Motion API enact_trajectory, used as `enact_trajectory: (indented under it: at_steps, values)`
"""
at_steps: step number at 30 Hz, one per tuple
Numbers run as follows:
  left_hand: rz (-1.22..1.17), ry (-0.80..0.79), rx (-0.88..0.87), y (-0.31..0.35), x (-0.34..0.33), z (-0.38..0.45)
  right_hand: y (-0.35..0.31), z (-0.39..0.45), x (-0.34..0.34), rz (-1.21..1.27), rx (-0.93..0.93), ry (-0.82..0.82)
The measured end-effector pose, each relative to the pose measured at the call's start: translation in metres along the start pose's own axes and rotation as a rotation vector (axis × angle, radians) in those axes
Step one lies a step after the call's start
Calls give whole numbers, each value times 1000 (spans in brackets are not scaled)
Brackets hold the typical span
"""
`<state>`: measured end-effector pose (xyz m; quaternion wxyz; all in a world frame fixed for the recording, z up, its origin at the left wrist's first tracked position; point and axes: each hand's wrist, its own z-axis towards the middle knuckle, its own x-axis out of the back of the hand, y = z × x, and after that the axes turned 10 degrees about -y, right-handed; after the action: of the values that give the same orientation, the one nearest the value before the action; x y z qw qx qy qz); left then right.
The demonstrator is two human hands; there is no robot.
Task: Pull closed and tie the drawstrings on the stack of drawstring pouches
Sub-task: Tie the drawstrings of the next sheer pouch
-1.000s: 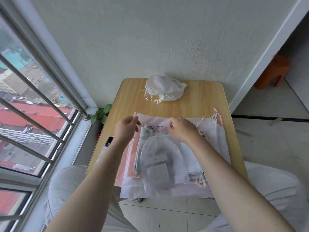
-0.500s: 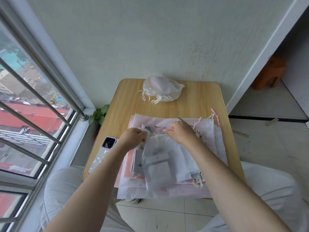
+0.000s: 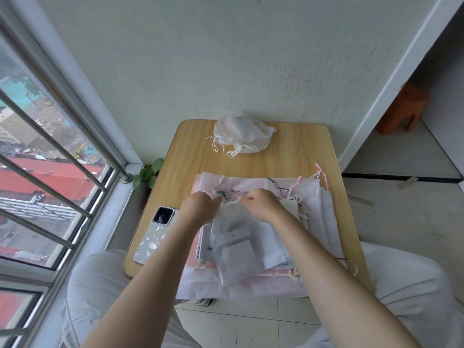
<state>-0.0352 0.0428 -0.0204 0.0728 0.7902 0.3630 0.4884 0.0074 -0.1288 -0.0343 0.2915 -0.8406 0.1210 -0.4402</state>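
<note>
1. As seen from the head view, a wooden table [image 3: 288, 156] is set against a pale wall, with a barred window [image 3: 50, 172] to the left and a phone [image 3: 154, 234] lying at the table's near-left edge.
2. A stack of drawstring pouches [image 3: 308, 222] is spread over the near half of the table, its near edge hanging past the rim; pink and white cords trail from its far-right corner.
3. Two pouches already cinched and tied [image 3: 241, 134] are seen at the far edge, well apart from the stack.
4. A small translucent pouch [image 3: 233, 247] lies on top of the stack, its mouth turned to the far side and bunched between the hands.
5. The left hand [image 3: 199, 207] is curled at the left end of that mouth and the right hand [image 3: 261, 204] at the right end; both are judged to be pinching the cords, though the fingertips are hidden.
6. Compared with a second ago, the hands have been drawn from well apart to close together, and the cord once stretched between them is no longer seen taut.
7. It is judged from this that the pull is done, that the mouth is gathered, and that the knot is being started.
</note>
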Motion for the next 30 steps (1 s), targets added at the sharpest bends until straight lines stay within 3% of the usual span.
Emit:
enact_trajectory:
  at_steps: [4,9,12,14,18,20,23,26,30]
  values:
    - [-136,21,-91,6,-16,-1,-6,0,-4,65,-21,-53]
    - [-796,-15,-104,12,-25,-6,-2,-1,-2,170,-62,-148]
    - [-1210,-176,-158,13,-25,-7,5,-1,0,270,-75,-140]
    - [-1181,-222,-161,14,-25,-8,6,1,2,397,-44,-46]
    - [-727,-280,-199,22,-19,-13,-11,-1,13,586,120,189]
    - [-643,-419,-254,26,-15,-15,-23,-6,20,606,197,157]
    - [-717,-554,-339,35,-9,-21,-33,-12,24,626,288,17]
    - [-666,-562,-376,37,-9,-23,-34,-11,23,545,241,-1]
    - [-666,-499,-334,27,-8,-12,-22,-9,29,238,109,-107]
